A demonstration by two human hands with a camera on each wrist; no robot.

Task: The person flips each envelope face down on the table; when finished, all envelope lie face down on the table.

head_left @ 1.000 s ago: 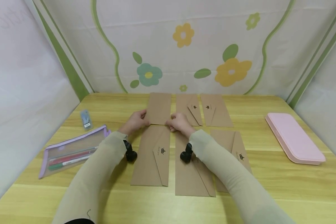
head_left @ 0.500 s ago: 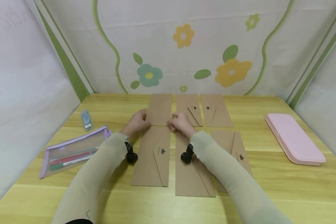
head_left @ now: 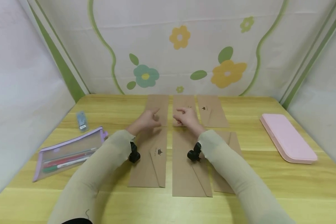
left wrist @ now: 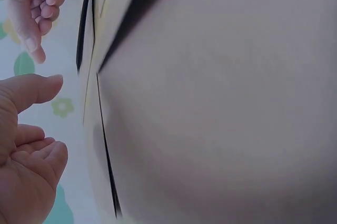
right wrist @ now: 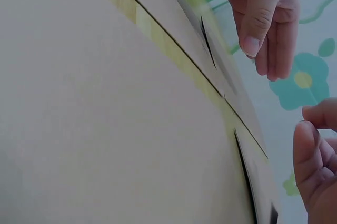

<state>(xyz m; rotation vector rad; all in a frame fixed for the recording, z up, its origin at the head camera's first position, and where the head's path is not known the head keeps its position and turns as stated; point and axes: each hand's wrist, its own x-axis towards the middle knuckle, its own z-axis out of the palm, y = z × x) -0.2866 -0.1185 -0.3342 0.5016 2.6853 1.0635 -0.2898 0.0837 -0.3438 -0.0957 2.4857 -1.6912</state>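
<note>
Brown paper envelopes lie flat in two rows of three. My left hand (head_left: 148,120) hovers over the seam between the plain back left envelope (head_left: 161,104) and the flap-side-up front left envelope (head_left: 142,171). Its thumb and fingers are apart, with nothing between them. Over the back middle envelope (head_left: 180,101) is my right hand (head_left: 187,119), its fingers loosely bent and holding nothing. Below it lies the front middle envelope (head_left: 182,174), partly under the forearm. In the left wrist view, both the left hand (left wrist: 26,150) and right hand (left wrist: 39,8) appear raised off the paper.
At right lies a pink case (head_left: 288,137). A mesh pouch (head_left: 70,149) with pens and a small bluish item (head_left: 82,121) sit at left. The back right envelope (head_left: 219,113) and front right envelope (head_left: 235,147) complete the rows. A flowered cloth (head_left: 162,53) hangs behind the table.
Both hands have let go of the back left envelope's near edge and lifted. The right hand has moved right, over the back middle envelope. The head view has shifted slightly.
</note>
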